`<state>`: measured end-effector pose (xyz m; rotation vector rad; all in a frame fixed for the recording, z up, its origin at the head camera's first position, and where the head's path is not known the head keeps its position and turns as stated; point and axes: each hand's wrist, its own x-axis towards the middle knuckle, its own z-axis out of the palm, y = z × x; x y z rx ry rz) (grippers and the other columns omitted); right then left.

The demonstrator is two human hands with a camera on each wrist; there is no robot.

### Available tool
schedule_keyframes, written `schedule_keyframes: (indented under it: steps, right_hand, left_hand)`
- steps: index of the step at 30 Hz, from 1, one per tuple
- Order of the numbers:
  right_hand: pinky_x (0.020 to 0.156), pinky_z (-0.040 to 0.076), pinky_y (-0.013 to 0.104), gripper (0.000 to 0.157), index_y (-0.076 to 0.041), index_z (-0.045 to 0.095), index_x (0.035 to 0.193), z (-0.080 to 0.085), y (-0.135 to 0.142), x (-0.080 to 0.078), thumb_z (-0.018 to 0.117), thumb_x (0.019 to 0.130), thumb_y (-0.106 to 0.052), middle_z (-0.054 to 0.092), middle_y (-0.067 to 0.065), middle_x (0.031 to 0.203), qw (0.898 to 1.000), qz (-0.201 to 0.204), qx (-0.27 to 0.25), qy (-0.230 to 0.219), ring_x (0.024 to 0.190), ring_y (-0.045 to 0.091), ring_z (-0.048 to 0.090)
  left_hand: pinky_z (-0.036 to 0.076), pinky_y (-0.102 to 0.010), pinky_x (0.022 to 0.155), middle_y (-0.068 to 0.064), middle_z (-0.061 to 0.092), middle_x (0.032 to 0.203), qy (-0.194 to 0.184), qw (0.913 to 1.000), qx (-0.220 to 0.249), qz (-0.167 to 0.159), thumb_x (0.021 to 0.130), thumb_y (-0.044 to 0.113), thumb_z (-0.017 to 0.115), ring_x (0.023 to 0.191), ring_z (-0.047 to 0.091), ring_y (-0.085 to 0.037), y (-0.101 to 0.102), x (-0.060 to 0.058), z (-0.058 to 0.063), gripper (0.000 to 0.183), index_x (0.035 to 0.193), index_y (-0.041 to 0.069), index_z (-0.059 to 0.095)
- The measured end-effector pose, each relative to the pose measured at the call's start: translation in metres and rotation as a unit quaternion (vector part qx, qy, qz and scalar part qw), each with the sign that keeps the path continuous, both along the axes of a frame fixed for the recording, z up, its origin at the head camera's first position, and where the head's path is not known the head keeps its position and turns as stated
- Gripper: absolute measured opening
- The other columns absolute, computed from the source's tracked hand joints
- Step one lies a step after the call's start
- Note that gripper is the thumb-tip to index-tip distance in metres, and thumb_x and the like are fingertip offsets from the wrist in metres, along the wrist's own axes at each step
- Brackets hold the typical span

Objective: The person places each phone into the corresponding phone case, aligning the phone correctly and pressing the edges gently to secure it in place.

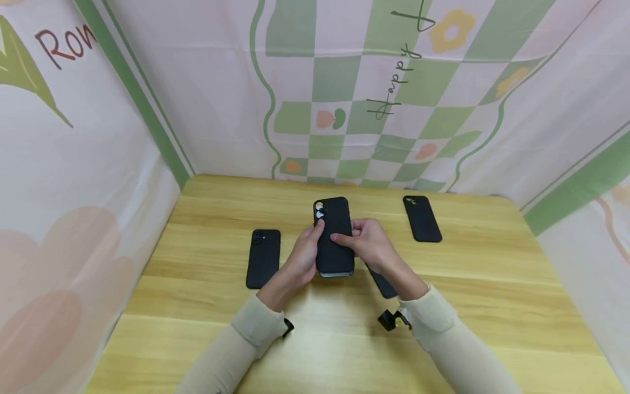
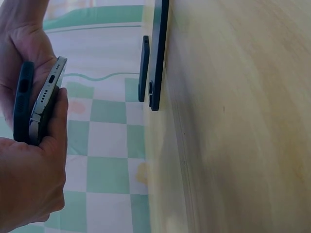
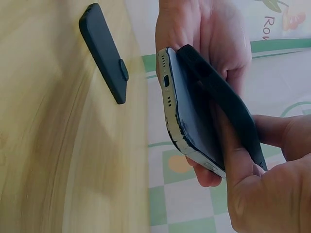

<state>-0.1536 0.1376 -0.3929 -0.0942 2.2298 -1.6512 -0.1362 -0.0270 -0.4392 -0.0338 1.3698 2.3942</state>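
Observation:
Both hands hold a phone (image 3: 187, 111) with a pale, worn frame and a black phone case (image 1: 336, 256) over the tables's middle. At the port end the case stands apart from the phone; the far ends are close together. My left hand (image 1: 305, 253) grips them along the left side, its thumb by the camera cutout. From the right, my right hand (image 1: 373, 244) pinches the case, thumb on its outer back. In the right wrist view its fingers (image 3: 233, 148) reach into the gap between phone and case.
On the wooden table (image 1: 206, 312), a black phone (image 1: 263, 260) with camera lenses lies left of the hands. A black case (image 1: 423, 219) with a camera cutout lies at the back right. Another flat black piece (image 1: 383, 283) is partly hidden under the right forearm. Patterned cloth (image 1: 339, 131) hangs behind.

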Motion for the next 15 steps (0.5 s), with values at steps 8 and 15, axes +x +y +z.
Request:
schedule_keyframes:
  steps: [8,15]
  right_hand:
    - [0.068,0.065,0.03,0.021,0.012,0.07,0.108,-0.0026,0.0012,0.0034,0.075,0.098,-0.006,0.079,0.016,0.086,1.0,-0.001,0.006,-0.006,0.078,0.018,0.078]
    - [0.068,0.065,0.03,0.023,0.011,0.07,0.11,-0.0052,0.0028,0.0047,0.076,0.097,-0.007,0.08,0.017,0.089,1.0,0.003,0.019,-0.009,0.079,0.021,0.079]
  left_hand:
    - [0.031,-0.046,0.127,-0.015,0.041,0.166,-0.002,0.9999,0.012,-0.006,0.118,0.035,0.034,0.153,0.039,-0.03,-0.0007,-0.0015,-0.0022,0.057,0.165,0.003,0.027]
    - [0.037,-0.047,0.124,-0.018,0.048,0.16,0.0,0.9999,0.012,-0.004,0.117,0.027,0.039,0.149,0.045,-0.03,-0.0009,-0.0025,-0.0042,0.051,0.161,0.002,0.033]
